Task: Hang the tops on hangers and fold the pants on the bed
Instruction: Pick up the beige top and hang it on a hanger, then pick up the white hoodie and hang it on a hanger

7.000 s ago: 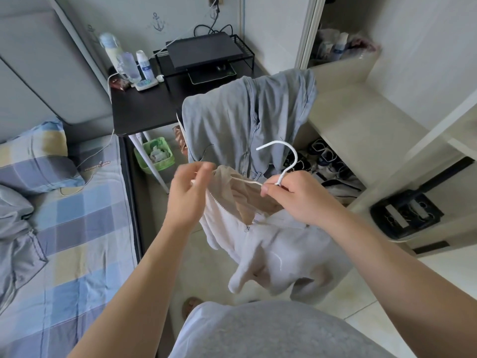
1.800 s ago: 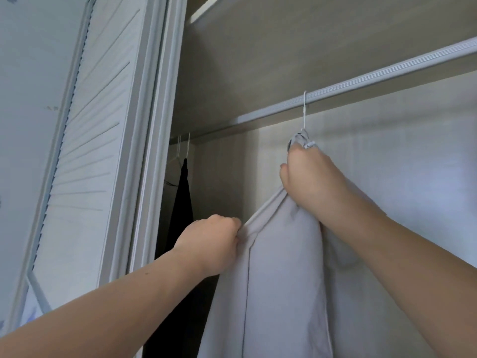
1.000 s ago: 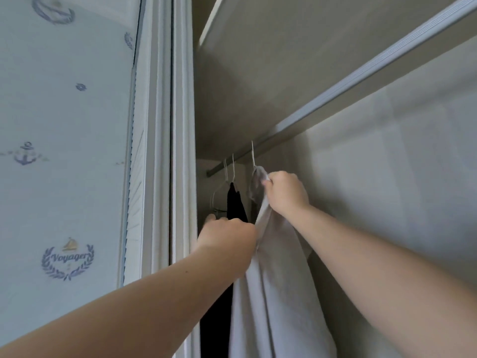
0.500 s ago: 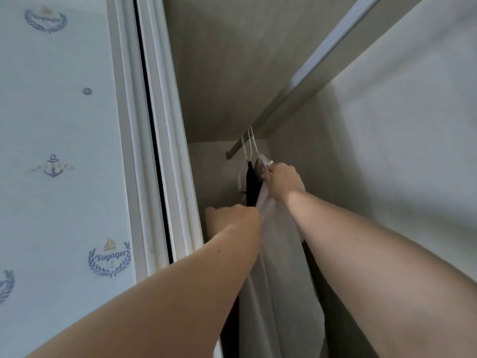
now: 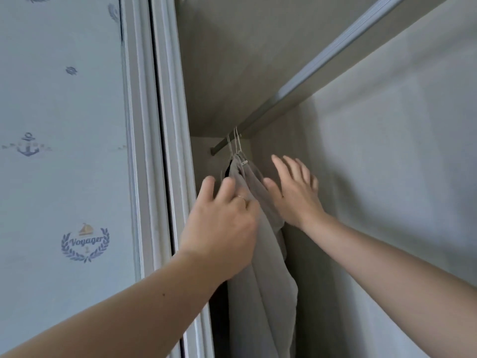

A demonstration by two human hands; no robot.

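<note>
Fingers [image 5: 207, 188] of the left hand [image 5: 222, 228] are loose and spread, slightly bent, and hold nothing. There is a thin ring [image 5: 241, 197] on one finger. The hand sits at the left edge of the pale top [image 5: 263, 280]; it looks to be brushing the cloth, but contact is unclear. The right hand [image 5: 296, 200] has its fingers [image 5: 280, 164] straight and fanned out, palm toward the garment, gripping nothing. Its thumb is just beside the top's right shoulder.

The pale top hangs inside the wardrobe [image 5: 387, 177] on a white hanger [image 5: 239, 148], with the hook over the rail [image 5: 309, 73] near the rail's far left end. The cloth drops straight down between the two forearms, folded narrow. Other white hooks are bunched right next to it on the rail.

A black garment [image 5: 228, 169] hangs directly behind the pale top on its left side and shows only as a dark sliver. A shelf board [image 5: 232, 60] runs above the rail. The white door frame [image 5: 160, 151] stands left of the opening. Further left is pale blue wallpaper [image 5: 64, 177] with an anchor print and a "Voyager" wreath emblem. Both forearms are bare and reach up from the bottom of the view.
</note>
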